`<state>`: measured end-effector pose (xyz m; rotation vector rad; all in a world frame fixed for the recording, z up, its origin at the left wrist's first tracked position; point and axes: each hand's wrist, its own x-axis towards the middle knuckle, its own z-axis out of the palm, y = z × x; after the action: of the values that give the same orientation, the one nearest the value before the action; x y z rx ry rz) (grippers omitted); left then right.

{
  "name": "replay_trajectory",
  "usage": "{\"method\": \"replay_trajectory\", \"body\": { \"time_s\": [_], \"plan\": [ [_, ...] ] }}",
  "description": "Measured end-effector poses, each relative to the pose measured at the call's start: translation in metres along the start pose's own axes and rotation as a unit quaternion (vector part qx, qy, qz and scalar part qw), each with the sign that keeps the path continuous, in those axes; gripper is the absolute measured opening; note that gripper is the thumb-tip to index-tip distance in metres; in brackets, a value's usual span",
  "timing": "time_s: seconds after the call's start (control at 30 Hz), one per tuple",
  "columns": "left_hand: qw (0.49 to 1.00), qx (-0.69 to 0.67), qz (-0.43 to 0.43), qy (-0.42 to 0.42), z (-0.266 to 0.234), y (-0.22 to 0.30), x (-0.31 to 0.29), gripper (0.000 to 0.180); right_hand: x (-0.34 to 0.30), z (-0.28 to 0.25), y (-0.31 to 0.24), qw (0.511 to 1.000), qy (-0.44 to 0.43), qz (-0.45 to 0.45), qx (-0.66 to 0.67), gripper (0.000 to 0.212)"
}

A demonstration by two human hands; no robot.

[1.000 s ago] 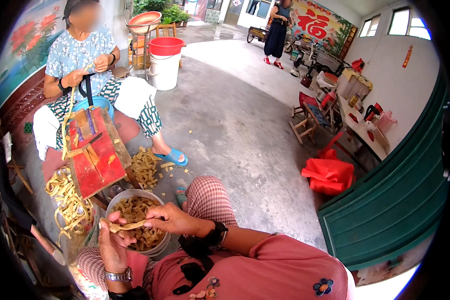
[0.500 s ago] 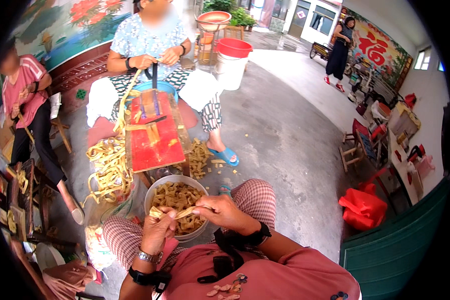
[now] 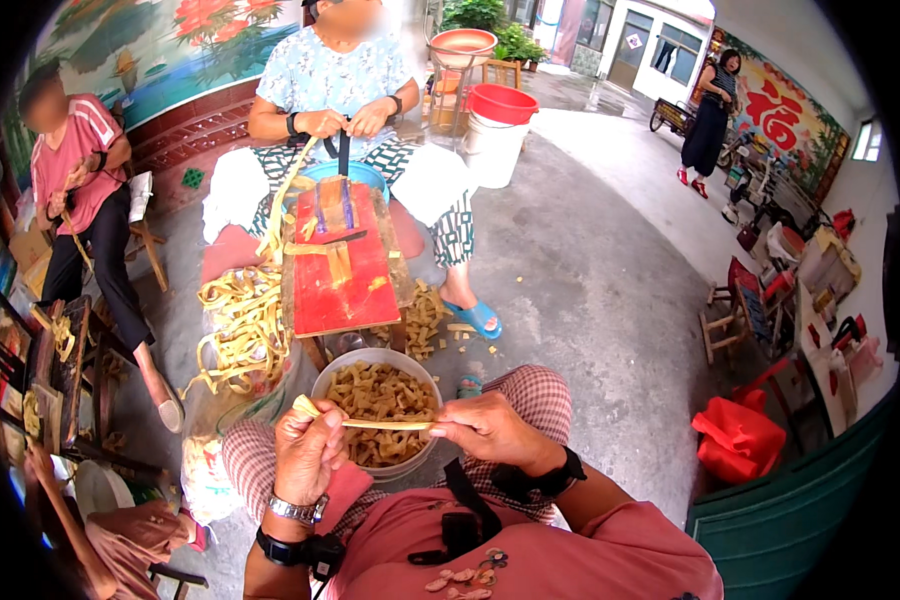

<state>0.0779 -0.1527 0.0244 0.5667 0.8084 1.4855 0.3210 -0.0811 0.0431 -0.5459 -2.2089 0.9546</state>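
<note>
Stretched between my hands is a flat, pale-yellow strip point(image 3: 385, 425), pulled nearly straight. My left hand point(image 3: 305, 458) pinches it near one end, and a short folded bit sticks up past the thumb. The other end sits between the thumb and fingers of my right hand point(image 3: 488, 430). Just below the strip, between my knees, stands a white bucket point(image 3: 322, 386) holding many brownish-yellow knotted or folded pieces point(image 3: 380, 385). What exactly the strip is made of I cannot tell.
Beyond the bucket, a low bench with a red board point(image 3: 340, 285) carries a knife point(image 3: 342, 238). Long yellow strips point(image 3: 240, 325) heap left of it, short cut pieces point(image 3: 425, 318) lie right. A person point(image 3: 338, 85) faces me across it; another point(image 3: 80, 160) sits left. A red bag point(image 3: 735, 437) lies right.
The strip has gone from slack and bent to taut between my hands, which have moved slightly apart. The whole view has shifted a little, so the scene sits farther right.
</note>
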Motion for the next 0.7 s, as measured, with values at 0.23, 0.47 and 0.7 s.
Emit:
{"method": "replay_trajectory", "body": {
  "time_s": [0.23,0.47,0.7],
  "plan": [
    [0.999,0.015,0.031,-0.019,0.003,0.001,-0.001,0.006,0.001,-0.009,-0.001,0.999,0.006,-0.018,-0.027,0.020],
    [0.996,0.032,0.075,-0.047,0.008,0.007,-0.001,0.009,0.013,-0.022,-0.005,0.989,0.002,-0.073,-0.128,0.016],
    [0.993,0.049,0.087,-0.069,0.003,0.009,0.000,0.010,0.014,-0.019,-0.010,0.989,0.023,-0.078,-0.125,0.020]
  ]
}}
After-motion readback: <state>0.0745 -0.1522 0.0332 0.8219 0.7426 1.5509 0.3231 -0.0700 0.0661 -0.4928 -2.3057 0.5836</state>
